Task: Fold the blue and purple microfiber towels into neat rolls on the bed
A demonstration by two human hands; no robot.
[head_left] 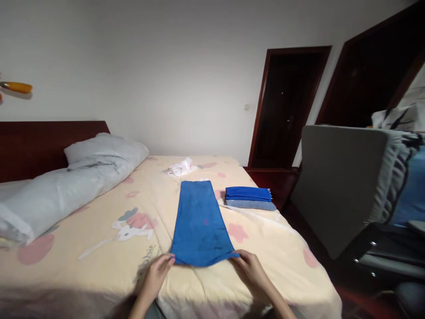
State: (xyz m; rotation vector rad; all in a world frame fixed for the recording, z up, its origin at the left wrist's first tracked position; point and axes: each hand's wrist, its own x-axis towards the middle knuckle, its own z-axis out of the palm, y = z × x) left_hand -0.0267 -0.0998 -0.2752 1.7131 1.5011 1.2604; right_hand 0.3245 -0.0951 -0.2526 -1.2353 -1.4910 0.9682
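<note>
A long blue cloth [199,221], like a towel, lies stretched out on the bed with its far end flat. My left hand [158,269] pinches its near left corner. At the near right corner, my right hand [249,266] grips the cloth between thumb and fingers. The near edge sags a little between both hands. Dark marks show on the cloth's right side. To the right of it rests a stack of folded cloths [248,194], bright blue above and grey-blue below.
A cream patterned sheet [109,270] covers the bed. Behind the blue cloth lies a crumpled white plastic bag [182,167]. A grey quilt [96,173] is bunched at the left by the wooden headboard [53,144]. A grey panel [341,186] stands beyond the bed's right edge.
</note>
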